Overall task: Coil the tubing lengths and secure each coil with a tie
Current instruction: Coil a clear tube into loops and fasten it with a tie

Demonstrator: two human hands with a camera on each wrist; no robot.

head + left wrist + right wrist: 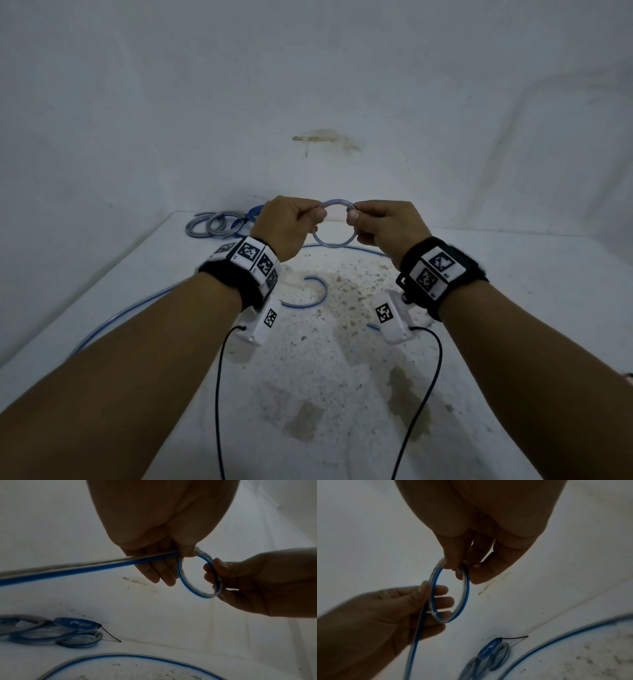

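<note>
Head view: a small loop (334, 224) of clear tubing with a blue stripe is held up in the air above a white surface (513, 308), between two bare hands. The left hand (286, 228) pinches the loop's left side, thumb and curled fingers (164, 573) closed on the tube where the strands cross. The right hand (382, 226) pinches the right side the same way, its fingers (477, 573) curled round the tube.

From the left hand, the rest of the tubing (113, 320) trails down and sweeps in wide blue-edged curves across the surface below, with a loose curved end (320, 291) lying beneath the wrists.

At the far left of the surface, well apart from the held loop, lies a cluster of finished coils (214, 224), grey and blue. In the left wrist view one of the coils carries a thin black tie (109, 633) whose tail sticks out to the right.

Each wrist wears a black strap (442, 274) carrying white blocks printed with square black-and-white coded markers; tiny characters beside them are too small to read. A white camera unit (394, 320) hangs under each wrist, with a black cable (424, 394) running back toward the person.

The surface is stained with brown speckles and blotches, and a brown mark (325, 138) shows on the white wall behind. No brand names or readable writing appear.
</note>
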